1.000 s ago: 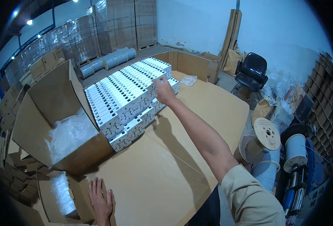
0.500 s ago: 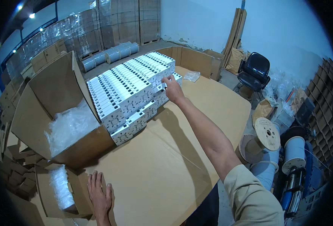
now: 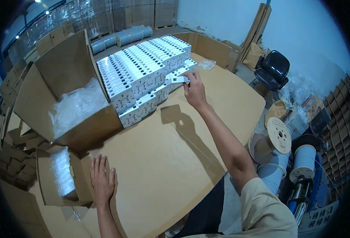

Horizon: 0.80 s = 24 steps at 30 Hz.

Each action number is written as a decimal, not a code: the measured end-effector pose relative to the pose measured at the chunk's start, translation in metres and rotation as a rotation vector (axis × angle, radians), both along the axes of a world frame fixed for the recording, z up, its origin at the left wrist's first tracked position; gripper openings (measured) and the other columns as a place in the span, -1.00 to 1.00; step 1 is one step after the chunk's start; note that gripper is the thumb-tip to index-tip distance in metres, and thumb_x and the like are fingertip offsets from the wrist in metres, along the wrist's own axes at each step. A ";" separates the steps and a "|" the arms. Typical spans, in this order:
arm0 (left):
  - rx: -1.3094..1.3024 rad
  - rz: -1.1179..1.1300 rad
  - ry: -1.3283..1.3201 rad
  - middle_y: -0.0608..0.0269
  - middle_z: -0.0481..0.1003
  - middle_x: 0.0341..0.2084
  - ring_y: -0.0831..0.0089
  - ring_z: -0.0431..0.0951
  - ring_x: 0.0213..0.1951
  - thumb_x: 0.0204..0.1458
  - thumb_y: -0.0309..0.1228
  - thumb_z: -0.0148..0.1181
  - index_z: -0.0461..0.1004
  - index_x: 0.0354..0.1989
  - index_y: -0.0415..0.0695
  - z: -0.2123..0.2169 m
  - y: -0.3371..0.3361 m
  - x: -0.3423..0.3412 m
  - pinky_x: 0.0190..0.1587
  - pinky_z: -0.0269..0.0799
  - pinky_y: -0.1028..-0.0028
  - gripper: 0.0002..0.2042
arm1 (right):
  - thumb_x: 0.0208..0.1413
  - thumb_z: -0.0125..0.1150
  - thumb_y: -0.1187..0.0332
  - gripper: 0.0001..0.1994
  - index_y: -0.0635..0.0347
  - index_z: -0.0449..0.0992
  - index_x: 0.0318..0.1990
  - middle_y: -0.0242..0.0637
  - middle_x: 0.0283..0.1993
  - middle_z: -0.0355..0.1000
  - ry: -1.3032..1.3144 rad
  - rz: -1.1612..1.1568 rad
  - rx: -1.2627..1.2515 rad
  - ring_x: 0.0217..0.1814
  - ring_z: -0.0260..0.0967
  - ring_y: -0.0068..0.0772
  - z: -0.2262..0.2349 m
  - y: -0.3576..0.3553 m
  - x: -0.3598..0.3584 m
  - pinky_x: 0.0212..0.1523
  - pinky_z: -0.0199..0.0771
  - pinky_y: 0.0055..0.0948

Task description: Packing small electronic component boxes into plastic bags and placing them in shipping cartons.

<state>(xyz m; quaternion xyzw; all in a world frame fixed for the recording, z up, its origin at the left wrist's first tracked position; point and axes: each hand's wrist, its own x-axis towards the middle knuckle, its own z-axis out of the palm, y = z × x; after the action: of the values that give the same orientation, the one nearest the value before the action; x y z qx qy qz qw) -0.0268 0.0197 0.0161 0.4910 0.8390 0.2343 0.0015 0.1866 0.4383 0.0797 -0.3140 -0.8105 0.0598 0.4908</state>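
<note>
My right hand [image 3: 194, 90] reaches far over the brown table [image 3: 171, 158] and grips one small white box [image 3: 179, 79] at the near right edge of a big stack of white boxes [image 3: 143, 71]. The box is partly out of the stack's lower row. My left hand [image 3: 101, 179] lies flat, fingers spread, on the table near the front left, holding nothing. It rests beside a small open carton [image 3: 58, 178] holding clear plastic.
A large open cardboard box [image 3: 60, 99] with crumpled plastic stands left of the stack. Cable spools [image 3: 280, 137] and a black office chair [image 3: 273, 69] stand off the table's right edge. Flat cardboard pieces lie at the far left. A plastic bag [image 3: 207, 64] lies beyond the stack.
My right hand has drawn back from the far corner of the stack toward me and now holds a white box. The view has tilted down. My left hand stays flat.
</note>
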 end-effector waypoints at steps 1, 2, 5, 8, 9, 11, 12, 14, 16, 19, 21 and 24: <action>-0.012 0.012 -0.005 0.03 0.18 0.39 0.01 0.03 0.45 0.23 -0.29 0.08 0.26 0.35 -0.17 -0.001 -0.001 -0.001 0.47 -0.07 0.10 -0.48 | 0.01 0.22 0.69 -0.66 0.20 0.46 -0.04 -0.14 -0.03 0.36 0.008 0.034 0.000 -0.10 0.48 -0.08 -0.002 -0.012 -0.001 -0.21 0.57 -0.22; 0.002 0.002 -0.006 0.04 0.19 0.39 0.01 0.05 0.45 0.22 -0.30 0.10 0.27 0.34 -0.16 -0.002 0.000 -0.001 0.47 -0.08 0.10 -0.49 | 0.01 0.22 0.69 -0.66 0.20 0.46 -0.04 -0.14 -0.03 0.36 0.002 0.043 -0.011 -0.10 0.48 -0.08 -0.005 -0.025 -0.001 -0.21 0.57 -0.22; 0.020 -0.011 -0.023 0.05 0.20 0.38 0.00 0.07 0.43 0.20 -0.31 0.13 0.29 0.31 -0.16 -0.006 -0.001 -0.003 0.47 -0.08 0.10 -0.50 | 0.01 0.22 0.71 -0.67 0.24 0.48 -0.05 -0.14 -0.08 0.39 -0.002 0.120 -0.106 -0.14 0.49 -0.14 -0.013 -0.070 -0.004 -0.26 0.58 -0.33; 0.036 -0.024 -0.043 0.03 0.22 0.36 -0.01 0.09 0.42 0.19 -0.33 0.14 0.30 0.29 -0.17 -0.004 -0.004 -0.002 0.47 -0.06 0.10 -0.51 | 0.01 0.22 0.71 -0.68 0.25 0.50 -0.06 -0.15 -0.10 0.41 -0.028 0.207 -0.224 -0.17 0.50 -0.15 -0.015 -0.118 -0.009 -0.27 0.58 -0.34; 0.045 -0.035 -0.051 0.03 0.24 0.34 -0.01 0.10 0.41 0.19 -0.34 0.15 0.31 0.28 -0.17 -0.003 -0.005 -0.002 0.46 -0.05 0.10 -0.52 | 0.01 0.22 0.71 -0.69 0.27 0.50 -0.07 -0.15 -0.11 0.41 -0.036 0.245 -0.274 -0.19 0.50 -0.16 -0.017 -0.133 -0.013 -0.27 0.58 -0.35; 0.058 -0.046 -0.033 -0.01 0.27 0.30 0.00 0.20 0.36 0.19 -0.38 0.16 0.31 0.27 -0.19 0.001 -0.003 0.002 0.41 0.08 0.11 -0.53 | 0.00 0.22 0.72 -0.70 0.28 0.50 -0.09 -0.16 -0.12 0.42 -0.052 0.287 -0.333 -0.20 0.51 -0.17 -0.022 -0.159 -0.018 -0.27 0.58 -0.36; 0.122 -0.026 -0.191 -0.04 0.29 0.27 0.00 0.26 0.32 0.19 -0.39 0.16 0.31 0.26 -0.20 0.011 -0.004 0.007 0.37 0.14 0.11 -0.54 | 0.00 0.22 0.69 -0.71 0.25 0.49 -0.09 -0.16 -0.13 0.41 -0.061 0.325 -0.370 -0.21 0.49 -0.13 -0.026 -0.172 -0.024 -0.25 0.55 -0.30; 0.283 -0.011 -0.237 -0.04 0.45 0.05 0.12 0.49 0.07 0.22 -0.40 0.15 0.32 0.23 -0.22 0.008 -0.007 0.003 0.17 0.39 0.18 -0.58 | -0.02 0.22 0.67 -0.71 0.21 0.49 -0.12 -0.15 -0.13 0.40 -0.080 0.391 -0.430 -0.20 0.47 -0.08 -0.026 -0.201 -0.038 -0.22 0.52 -0.22; 0.268 0.039 -0.456 0.00 0.48 -0.04 0.22 0.52 -0.02 0.23 -0.39 0.15 0.32 0.23 -0.21 0.020 -0.005 0.002 0.08 0.44 0.24 -0.59 | -0.03 0.22 0.66 -0.71 0.20 0.48 -0.12 -0.15 -0.13 0.40 -0.088 0.444 -0.473 -0.19 0.47 -0.07 -0.028 -0.226 -0.051 -0.21 0.52 -0.22; 0.379 0.031 -0.608 0.23 0.54 -0.37 0.52 0.57 -0.34 0.31 -0.31 0.07 0.36 0.15 -0.16 0.014 -0.005 -0.003 -0.27 0.55 0.47 -0.69 | -0.03 0.24 0.65 -0.71 0.20 0.48 -0.12 -0.15 -0.13 0.40 -0.115 0.509 -0.496 -0.17 0.48 -0.05 -0.029 -0.255 -0.068 -0.19 0.53 -0.21; 0.354 0.110 -1.030 0.28 0.47 -0.46 0.59 0.52 -0.45 0.37 -0.26 -0.01 0.40 0.07 -0.13 0.022 -0.007 -0.007 -0.45 0.46 0.55 -0.74 | -0.03 0.25 0.64 -0.71 0.20 0.48 -0.12 -0.15 -0.12 0.40 -0.138 0.546 -0.484 -0.15 0.48 -0.05 -0.029 -0.271 -0.079 -0.19 0.53 -0.22; 0.407 0.109 -1.072 0.38 0.41 -0.53 0.65 0.45 -0.54 0.39 -0.21 -0.05 0.41 0.03 -0.08 0.011 -0.010 -0.017 -0.57 0.35 0.62 -0.75 | -0.03 0.26 0.63 -0.72 0.22 0.49 -0.12 -0.13 -0.12 0.40 -0.127 0.606 -0.482 -0.11 0.47 -0.02 -0.031 -0.290 -0.093 -0.17 0.54 -0.24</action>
<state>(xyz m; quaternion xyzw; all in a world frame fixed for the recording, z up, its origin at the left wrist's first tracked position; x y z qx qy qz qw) -0.0440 0.0096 0.0269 0.2500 0.6831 0.6070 0.3201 0.0938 0.1486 0.0487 -0.1699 -0.8581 0.3709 0.3119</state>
